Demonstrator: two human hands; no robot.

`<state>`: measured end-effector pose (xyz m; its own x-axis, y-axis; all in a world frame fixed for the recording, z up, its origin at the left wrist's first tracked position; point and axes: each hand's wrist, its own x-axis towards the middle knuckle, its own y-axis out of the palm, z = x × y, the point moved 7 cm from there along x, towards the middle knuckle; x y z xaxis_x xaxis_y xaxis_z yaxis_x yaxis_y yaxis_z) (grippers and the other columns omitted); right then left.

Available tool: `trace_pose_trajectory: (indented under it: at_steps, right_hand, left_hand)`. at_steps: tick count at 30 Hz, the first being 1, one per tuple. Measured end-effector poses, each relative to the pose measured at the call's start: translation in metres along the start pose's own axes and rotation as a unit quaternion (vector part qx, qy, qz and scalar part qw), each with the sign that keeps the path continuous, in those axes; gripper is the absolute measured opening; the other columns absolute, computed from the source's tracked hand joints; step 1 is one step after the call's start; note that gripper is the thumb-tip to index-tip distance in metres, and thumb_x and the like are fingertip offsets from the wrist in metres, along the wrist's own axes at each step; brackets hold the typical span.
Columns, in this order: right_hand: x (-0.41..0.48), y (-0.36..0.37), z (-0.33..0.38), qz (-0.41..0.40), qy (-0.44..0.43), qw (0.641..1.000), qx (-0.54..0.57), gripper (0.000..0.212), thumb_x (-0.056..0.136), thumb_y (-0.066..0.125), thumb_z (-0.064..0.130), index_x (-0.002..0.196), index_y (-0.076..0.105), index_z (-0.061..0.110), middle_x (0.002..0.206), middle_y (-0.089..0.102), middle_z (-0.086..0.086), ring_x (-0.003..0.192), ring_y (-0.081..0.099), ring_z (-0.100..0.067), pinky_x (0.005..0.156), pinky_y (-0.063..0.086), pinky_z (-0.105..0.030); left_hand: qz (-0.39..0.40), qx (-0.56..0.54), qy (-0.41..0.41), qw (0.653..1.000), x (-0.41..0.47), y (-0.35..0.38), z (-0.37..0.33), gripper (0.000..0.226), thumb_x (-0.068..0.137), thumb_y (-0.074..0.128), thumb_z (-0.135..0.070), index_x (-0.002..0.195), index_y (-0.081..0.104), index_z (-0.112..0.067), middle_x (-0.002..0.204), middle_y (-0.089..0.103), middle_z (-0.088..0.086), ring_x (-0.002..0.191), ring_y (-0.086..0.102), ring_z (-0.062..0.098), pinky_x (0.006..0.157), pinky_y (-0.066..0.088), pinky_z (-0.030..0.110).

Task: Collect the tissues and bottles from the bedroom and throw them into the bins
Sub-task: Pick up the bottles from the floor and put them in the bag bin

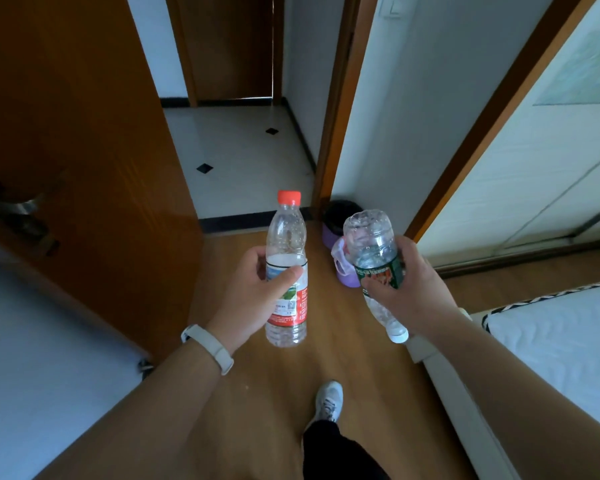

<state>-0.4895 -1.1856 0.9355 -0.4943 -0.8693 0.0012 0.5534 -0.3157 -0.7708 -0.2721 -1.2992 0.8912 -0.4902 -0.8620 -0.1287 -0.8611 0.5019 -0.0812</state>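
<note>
One clear bottle [287,268] has a red cap [289,197] & a red, white & green label. The other clear bottle [374,268] has a white cap [398,337] & a dark green label w/ some red. Two purple bins [343,258] sit by the white wall. Floor [361,358] is light brown wood. Hall tiles [243,150] are white w/ little black diamonds. Door [84,133] is orange-brown. Wristband [208,348] is white, shoe [329,400] is white & grey.

Left hand [253,289]: holds an upright bottle [287,271], left of the other.
Right hand [409,282]: holds a second bottle [374,265], cap down.
Bins [340,237]: on the floor [274,393] ahead, beside the doorway.
Door [84,150]: left.
Bed [551,358]: right.
</note>
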Motion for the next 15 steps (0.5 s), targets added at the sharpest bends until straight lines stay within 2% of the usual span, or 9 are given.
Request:
trace_pose_trajectory:
  at_steps: [3,8,10,13,15]
  right_hand:
    - [0.043,0.007,-0.02,0.007,0.017,1.0,0.025,0.074,0.077,0.073,0.046,0.134,0.028,0.041,0.122,0.052,0.013,0.103,0.057,-0.009,0.08,0.054,-0.025]
    - [0.133,-0.006,-0.045,-0.003,0.021,0.999,0.05,0.071,0.075,0.075,0.046,0.131,0.031,0.04,0.118,0.051,0.013,0.102,0.055,-0.01,0.083,0.055,-0.031]
    - [0.166,-0.023,-0.058,-0.013,0.019,0.998,0.06,0.071,0.074,0.075,0.049,0.13,0.031,0.041,0.114,0.05,0.017,0.099,0.055,-0.009,0.08,0.055,-0.029]
    - [0.208,-0.051,-0.087,-0.018,0.023,0.996,0.08,0.067,0.075,0.075,0.045,0.128,0.034,0.038,0.109,0.051,0.019,0.094,0.056,-0.006,0.072,0.048,-0.017]
    - [0.232,-0.068,-0.108,-0.028,0.033,0.995,0.089,0.064,0.075,0.074,0.043,0.126,0.035,0.036,0.11,0.054,0.016,0.097,0.057,-0.009,0.073,0.048,-0.02]
  left_hand:
    - [0.006,0.026,-0.004,1.0,0.04,0.012,-0.001,0.045,0.078,0.074,-0.043,0.115,0.052,-0.031,0.107,0.067,-0.012,0.099,0.067,0.008,0.08,0.056,0.025]
    - [-0.002,0.044,-0.014,0.999,0.118,0.042,-0.017,0.043,0.08,0.074,-0.039,0.116,0.052,-0.031,0.109,0.067,-0.011,0.099,0.067,0.008,0.084,0.056,0.029]
    - [0.003,0.045,-0.011,0.999,0.153,0.064,-0.029,0.041,0.081,0.074,-0.037,0.115,0.052,-0.029,0.108,0.068,-0.009,0.098,0.068,0.008,0.083,0.056,0.027]
    - [0.008,0.035,-0.001,0.999,0.203,0.107,-0.046,0.041,0.083,0.073,-0.033,0.117,0.053,-0.025,0.107,0.068,-0.007,0.094,0.068,0.006,0.078,0.057,0.024]
    - [0.017,0.029,0.01,0.999,0.23,0.137,-0.055,0.042,0.084,0.073,-0.032,0.118,0.052,-0.022,0.107,0.068,-0.006,0.094,0.068,0.005,0.074,0.055,0.021]
